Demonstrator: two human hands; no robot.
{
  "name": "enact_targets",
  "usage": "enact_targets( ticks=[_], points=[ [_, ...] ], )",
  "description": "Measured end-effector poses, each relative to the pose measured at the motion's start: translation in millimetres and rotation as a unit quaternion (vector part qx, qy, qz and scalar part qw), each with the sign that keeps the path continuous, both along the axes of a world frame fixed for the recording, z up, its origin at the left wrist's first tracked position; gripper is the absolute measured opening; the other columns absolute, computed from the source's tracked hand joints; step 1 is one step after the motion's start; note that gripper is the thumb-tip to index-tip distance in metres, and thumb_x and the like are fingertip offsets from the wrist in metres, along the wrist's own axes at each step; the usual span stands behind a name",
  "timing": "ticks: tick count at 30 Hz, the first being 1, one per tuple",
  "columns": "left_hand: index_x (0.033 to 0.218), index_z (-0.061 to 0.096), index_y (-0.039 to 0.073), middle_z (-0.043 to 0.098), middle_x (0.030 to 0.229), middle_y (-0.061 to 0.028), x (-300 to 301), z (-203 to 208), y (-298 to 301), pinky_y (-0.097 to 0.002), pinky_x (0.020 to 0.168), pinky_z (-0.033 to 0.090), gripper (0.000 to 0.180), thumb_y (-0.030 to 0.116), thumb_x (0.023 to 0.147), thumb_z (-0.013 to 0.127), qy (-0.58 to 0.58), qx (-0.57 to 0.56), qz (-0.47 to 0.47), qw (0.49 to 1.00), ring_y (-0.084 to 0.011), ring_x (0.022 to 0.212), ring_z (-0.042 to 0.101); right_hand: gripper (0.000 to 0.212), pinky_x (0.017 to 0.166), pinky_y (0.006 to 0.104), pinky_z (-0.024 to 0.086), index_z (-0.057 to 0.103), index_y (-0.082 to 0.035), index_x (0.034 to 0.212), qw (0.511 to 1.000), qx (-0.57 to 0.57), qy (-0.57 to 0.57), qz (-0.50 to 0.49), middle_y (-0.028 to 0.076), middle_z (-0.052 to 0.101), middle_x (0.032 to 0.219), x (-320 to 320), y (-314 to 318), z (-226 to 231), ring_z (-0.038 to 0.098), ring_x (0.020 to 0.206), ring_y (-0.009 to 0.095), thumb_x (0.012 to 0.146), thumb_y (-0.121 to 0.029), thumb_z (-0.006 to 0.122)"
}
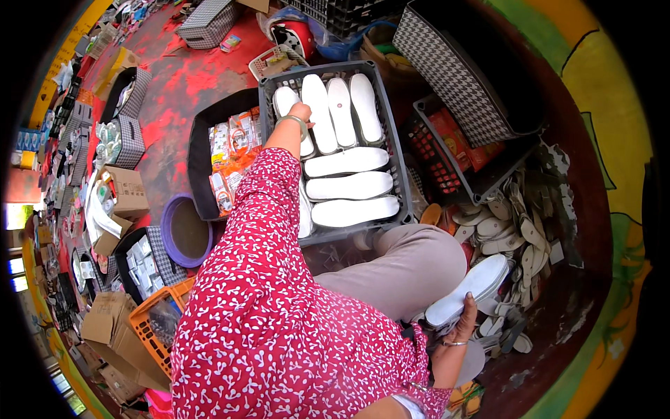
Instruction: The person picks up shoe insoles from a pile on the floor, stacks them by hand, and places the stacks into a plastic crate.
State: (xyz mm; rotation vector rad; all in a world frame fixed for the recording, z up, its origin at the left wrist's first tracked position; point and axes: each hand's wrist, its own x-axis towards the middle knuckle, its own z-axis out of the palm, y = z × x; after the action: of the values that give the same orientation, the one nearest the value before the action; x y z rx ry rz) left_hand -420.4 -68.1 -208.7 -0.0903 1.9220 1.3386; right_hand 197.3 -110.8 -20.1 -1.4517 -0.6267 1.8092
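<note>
Fingers of the left hand (300,115), at the end of a red sleeve with a white print, curl over the leftmost long, white, sole-shaped pad (285,100) in an open grey plastic crate (395,143); whether they grip it or only rest on it is hard to tell. Three more such pads lie lengthwise to its right, and three lie crosswise nearer the body, with part of another at their left ends. Right of the crate is a knee in taupe trousers (412,265). Beyond it, the right hand (457,329) is closed on the near edge of a thick, white, sole-shaped bundle (469,285), its far fingers hidden. Farther right spreads a heap of loose cream and grey soles (513,230), and above that stands a black-and-white checked fabric box (453,77).
</note>
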Motion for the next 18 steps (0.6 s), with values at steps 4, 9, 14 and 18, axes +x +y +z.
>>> enact_targets(
  ticks=[4,9,14,18],
  points=[
    [0.112,0.048,-0.002,0.053,0.098,-0.0158,-9.6,-24.9,-1.6,-0.0320,0.053,0.055,0.026,0.000,0.086,0.047,-0.030,-0.020,0.045,0.998,-0.0268,0.070,0.059,0.045,0.075,0.0367,0.051,0.054,0.001,0.105,0.999,-0.024,0.010,-0.037,0.011,0.062,0.093,-2.1,0.0,-1.9,0.061,0.083,0.024,0.076,-0.030,0.068],
    [0.107,0.056,-0.004,0.065,0.088,-0.0135,16.7,-4.2,6.0,-0.0261,0.055,0.052,0.027,0.001,0.080,0.058,0.145,-0.155,-0.066,0.975,-0.0226,0.076,0.066,0.045,0.078,0.0377,0.050,0.054,0.001,0.106,0.999,-0.026,-0.002,-0.028,0.011,0.062,0.096,3.6,-4.0,0.8,0.060,0.087,0.024,0.076,-0.029,0.068],
    [0.108,0.053,-0.007,0.063,0.094,-0.0193,40.0,50.1,4.0,-0.0318,0.051,0.053,0.026,-0.001,0.082,0.050,0.101,-0.134,0.040,0.985,-0.0294,0.080,0.066,0.042,0.078,0.0375,0.050,0.055,0.000,0.106,0.999,-0.040,0.002,-0.035,0.010,0.062,0.097,9.7,-6.8,-0.4,0.061,0.087,0.023,0.077,-0.028,0.067],
    [0.104,0.056,-0.007,0.062,0.096,-0.0213,32.9,42.3,4.4,-0.0318,0.051,0.053,0.023,-0.001,0.082,0.052,0.104,-0.133,0.029,0.985,-0.0305,0.079,0.066,0.041,0.078,0.0370,0.050,0.055,0.000,0.105,0.999,-0.037,0.000,-0.039,0.010,0.062,0.097,11.8,-8.2,0.3,0.061,0.087,0.023,0.078,-0.029,0.066]
  ],
)
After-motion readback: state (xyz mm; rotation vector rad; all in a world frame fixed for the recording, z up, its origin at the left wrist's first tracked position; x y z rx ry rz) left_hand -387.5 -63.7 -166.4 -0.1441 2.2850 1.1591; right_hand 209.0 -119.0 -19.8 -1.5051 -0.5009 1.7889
